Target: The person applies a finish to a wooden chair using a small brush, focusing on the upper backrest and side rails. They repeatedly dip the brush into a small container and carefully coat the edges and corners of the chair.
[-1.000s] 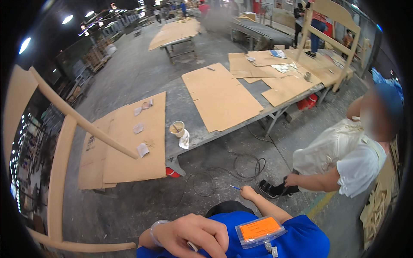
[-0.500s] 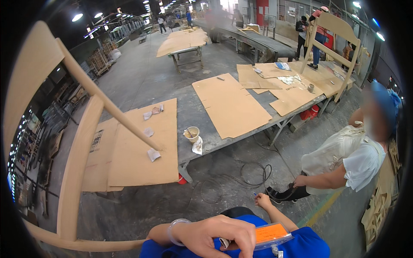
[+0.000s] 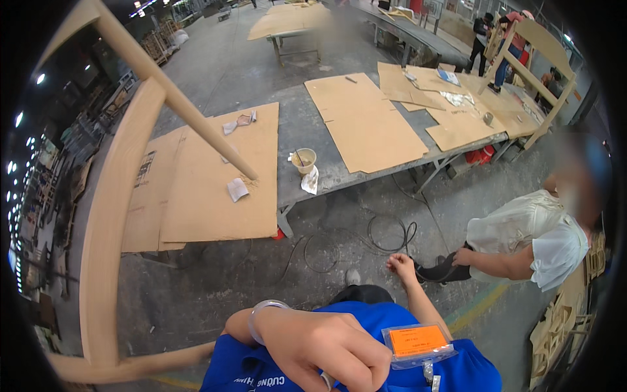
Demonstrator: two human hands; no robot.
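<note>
My left hand point(image 3: 320, 349), with a clear bangle at its wrist, is bent across my blue shirt. Its fingers are curled around a small folded pale piece, of which only a sliver shows. Farther forward and to the right, my right hand point(image 3: 401, 266) has its fingertips drawn together; whatever they hold cannot be made out. At the left stands a bare wooden chair frame point(image 3: 108, 228). One of its rounded posts point(image 3: 202, 127) ends on a cardboard sheet point(image 3: 222, 215), beside a folded paper-like piece point(image 3: 238, 189) and some dust. The chair's lower rail point(image 3: 163, 366) reaches my left sleeve.
A tub point(image 3: 304, 161) with a stick and a white rag point(image 3: 311, 180) are on the grey table point(image 3: 294, 130). More cardboard point(image 3: 366, 124) covers it. A dark hose point(image 3: 392, 242) coils on the floor. A co-worker point(image 3: 516, 242) stands right; another chair frame point(image 3: 545, 49) is behind.
The view has tipped downward, so the table and chair sit higher. My left hand has turned, hiding more of the piece in its fingers. The blue tip at my right fingertips no longer shows.
</note>
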